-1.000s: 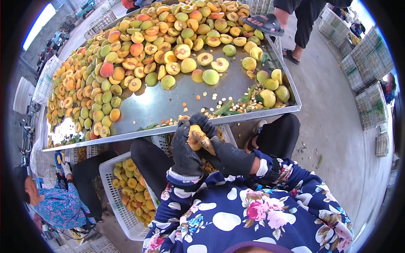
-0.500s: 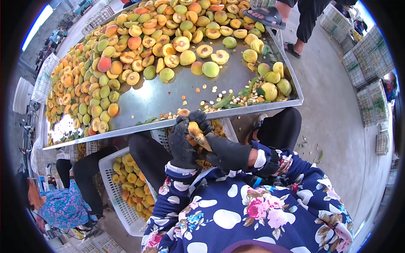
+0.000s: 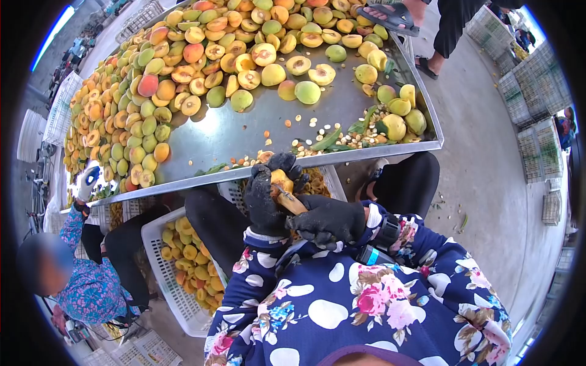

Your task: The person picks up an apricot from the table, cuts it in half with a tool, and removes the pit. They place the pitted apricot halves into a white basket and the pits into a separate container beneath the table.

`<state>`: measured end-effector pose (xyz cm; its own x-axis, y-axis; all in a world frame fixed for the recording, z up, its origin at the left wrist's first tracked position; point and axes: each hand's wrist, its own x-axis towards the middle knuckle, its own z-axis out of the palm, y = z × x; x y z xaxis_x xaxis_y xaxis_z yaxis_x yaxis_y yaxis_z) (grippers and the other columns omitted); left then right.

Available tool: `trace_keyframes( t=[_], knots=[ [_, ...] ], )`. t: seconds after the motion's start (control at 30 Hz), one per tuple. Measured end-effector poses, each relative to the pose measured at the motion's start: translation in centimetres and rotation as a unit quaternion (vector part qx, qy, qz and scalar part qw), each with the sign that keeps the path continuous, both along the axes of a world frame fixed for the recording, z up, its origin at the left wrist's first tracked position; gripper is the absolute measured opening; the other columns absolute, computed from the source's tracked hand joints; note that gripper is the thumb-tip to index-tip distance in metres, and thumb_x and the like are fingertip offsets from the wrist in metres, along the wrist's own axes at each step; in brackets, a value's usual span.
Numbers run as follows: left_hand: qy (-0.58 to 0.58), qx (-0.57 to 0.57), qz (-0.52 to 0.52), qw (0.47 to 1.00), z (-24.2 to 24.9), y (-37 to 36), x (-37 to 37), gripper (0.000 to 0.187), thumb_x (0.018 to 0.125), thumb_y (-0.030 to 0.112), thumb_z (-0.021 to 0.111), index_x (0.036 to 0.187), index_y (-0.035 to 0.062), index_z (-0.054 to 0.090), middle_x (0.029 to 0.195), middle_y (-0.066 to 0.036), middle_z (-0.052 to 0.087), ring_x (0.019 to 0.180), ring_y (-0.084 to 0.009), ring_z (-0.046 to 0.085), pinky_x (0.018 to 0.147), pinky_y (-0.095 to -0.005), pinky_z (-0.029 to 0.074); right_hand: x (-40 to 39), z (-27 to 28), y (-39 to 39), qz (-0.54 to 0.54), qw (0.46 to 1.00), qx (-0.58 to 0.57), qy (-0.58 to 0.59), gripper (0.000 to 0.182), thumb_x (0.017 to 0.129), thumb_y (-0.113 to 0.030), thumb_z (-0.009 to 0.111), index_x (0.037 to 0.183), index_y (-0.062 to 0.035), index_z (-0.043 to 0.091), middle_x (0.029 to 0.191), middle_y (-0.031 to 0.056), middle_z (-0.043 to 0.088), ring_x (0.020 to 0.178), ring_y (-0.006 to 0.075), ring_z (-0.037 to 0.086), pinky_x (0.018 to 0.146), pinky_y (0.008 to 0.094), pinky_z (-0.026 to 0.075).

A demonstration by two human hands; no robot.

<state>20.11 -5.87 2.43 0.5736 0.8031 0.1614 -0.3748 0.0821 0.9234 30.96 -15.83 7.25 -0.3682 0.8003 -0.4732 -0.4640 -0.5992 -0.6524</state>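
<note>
Black gloves cover both hands, which meet just below the front rim of the metal tray (image 3: 244, 178). My left hand (image 3: 266, 198) is wrapped round an orange-yellow fruit piece (image 3: 281, 181). In my right hand (image 3: 329, 221) is a tool with a light wooden handle (image 3: 292, 202), its tip against the fruit; the blade cannot be made out. Below the hands, partly covered by them, a white crate (image 3: 332, 183) holds cut fruit. Pits and leaves (image 3: 329, 140) lie on the tray beyond my hands.
Whole and halved fruits (image 3: 201, 55) are heaped on the tray. A crate of fruit (image 3: 177, 293) stands by my left leg. A co-worker (image 3: 91, 287) sits at the left, a gloved hand at the tray. Someone in sandals (image 3: 394, 18) stands behind the tray. Stacked crates (image 3: 537, 79) are at the right.
The co-worker at the left has leaned in and brought a white-gloved hand to the tray's edge. My right hand has turned slightly, showing more of its fingers. The fruit stays in my left hand.
</note>
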Motion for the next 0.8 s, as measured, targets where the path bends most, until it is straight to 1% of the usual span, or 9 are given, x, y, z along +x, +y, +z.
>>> trace_keyframes(
  t=[0.03, 0.37, 0.43, 0.5, 0.57, 0.63, 0.67, 0.7, 0.8],
  knots=[
    [-0.12, -0.296, -0.08, 0.944, -0.3, 0.0, 0.1, 0.045, 0.091, 0.035, 0.041, 0.124, 0.0036, 0.043, 0.12, -0.014, 0.05, 0.095, -0.0268, 0.056, 0.082, -0.0405, 0.049, 0.1, 0.0, 0.0, -0.001, 0.999, -0.033, 0.036, 0.022, 0.084, -0.019, 0.055, 0.099, -0.006, 0.046, 0.066, 0.0034, 0.052, 0.042, 0.0107, 0.047, 0.034, 0.022, 0.036],
    [-0.107, -0.38, -0.073, 0.916, -0.9, 0.1, 0.3, 0.044, 0.09, 0.033, 0.046, 0.119, -0.0006, 0.047, 0.107, -0.014, 0.057, 0.096, -0.0268, 0.057, 0.083, -0.0414, 0.048, 0.0, -1.7, -0.8, -0.043, 0.998, 0.008, 0.054, 0.033, 0.085, -0.024, 0.056, 0.11, -0.005, 0.045, 0.058, -0.0001, 0.049, 0.038, 0.0047, 0.042, 0.03, 0.0201, 0.031],
    [0.274, 0.356, 0.12, 0.885, -0.5, 1.2, -1.1, 0.033, 0.09, 0.022, 0.045, 0.114, -0.0002, 0.051, 0.112, -0.013, 0.057, 0.097, -0.0256, 0.057, 0.082, -0.037, 0.048, 0.8, -1.1, -1.3, 0.006, 0.998, 0.047, 0.037, 0.033, 0.084, -0.024, 0.058, 0.109, -0.0062, 0.046, 0.056, -0.0016, 0.047, 0.034, 0.0043, 0.038, 0.03, 0.0195, 0.03],
    [0.007, -0.032, 0.146, 0.989, 1.7, 1.7, -2.4, 0.03, 0.088, 0.02, 0.049, 0.096, -0.0066, 0.059, 0.1, -0.014, 0.062, 0.092, -0.0183, 0.059, 0.077, -0.0306, 0.048, 1.5, -1.9, -2.1, -0.001, 0.998, 0.048, 0.045, 0.03, 0.083, -0.031, 0.059, 0.091, -0.0046, 0.049, 0.054, -0.0011, 0.047, 0.034, 0.0045, 0.036, 0.03, 0.0192, 0.027],
    [0.245, 0.205, 0.275, 0.907, 2.9, 3.9, -7.3, 0.039, 0.087, 0.024, 0.049, 0.102, -0.0114, 0.055, 0.092, -0.017, 0.063, 0.085, -0.0193, 0.061, 0.075, -0.0274, 0.049, 2.2, -3.8, -2.0, -0.037, 0.999, -0.02, 0.001, 0.035, 0.084, -0.03, 0.058, 0.107, -0.0061, 0.048, 0.054, -0.001, 0.047, 0.033, 0.0052, 0.036, 0.03, 0.0209, 0.031],
    [0.228, 0.096, 0.286, 0.926, 4.2, 5.8, -13.1, 0.036, 0.087, 0.02, 0.046, 0.106, -0.0107, 0.054, 0.101, -0.015, 0.061, 0.093, -0.0216, 0.059, 0.077, -0.0302, 0.048, 2.3, -14.2, -2.1, 0.223, 0.864, 0.127, -0.433, 0.029, 0.082, -0.023, 0.055, 0.102, -0.0016, 0.055, 0.06, 0.0065, 0.056, 0.049, 0.02, 0.054, 0.048, 0.0309, 0.046],
    [0.221, 0.089, 0.284, 0.929, 4.3, 6.4, -15.8, 0.033, 0.087, 0.017, 0.046, 0.105, -0.0102, 0.055, 0.105, -0.016, 0.059, 0.097, -0.0232, 0.057, 0.08, -0.0324, 0.048, 2.5, -19.4, -3.3, 0.393, 0.635, 0.271, -0.607, 0.028, 0.081, -0.021, 0.053, 0.1, -0.0001, 0.057, 0.064, 0.0096, 0.06, 0.057, 0.0256, 0.059, 0.056, 0.0342, 0.05],
    [0.342, 0.308, 0.319, 0.829, 6.0, 6.3, -15.5, 0.026, 0.087, 0.013, 0.042, 0.095, -0.0038, 0.06, 0.097, -0.013, 0.061, 0.089, -0.021, 0.058, 0.075, -0.0288, 0.045, 2.6, -16.2, -3.7, 0.388, 0.653, 0.21, -0.615, 0.034, 0.078, -0.018, 0.051, 0.106, 0.0009, 0.056, 0.086, 0.0143, 0.063, 0.079, 0.0293, 0.062, 0.069, 0.0356, 0.05],
    [0.516, 0.111, 0.263, 0.807, 3.0, 9.9, -22.6, 0.026, 0.086, 0.017, 0.047, 0.098, -0.0017, 0.061, 0.086, -0.011, 0.062, 0.082, -0.0168, 0.058, 0.072, -0.0277, 0.045, 2.4, -16.0, -2.6, 0.483, 0.617, 0.213, -0.583, 0.044, 0.08, -0.024, 0.05, 0.118, -0.0017, 0.047, 0.105, 0.0181, 0.059, 0.091, 0.0244, 0.06, 0.075, 0.0344, 0.049]
  ],
)
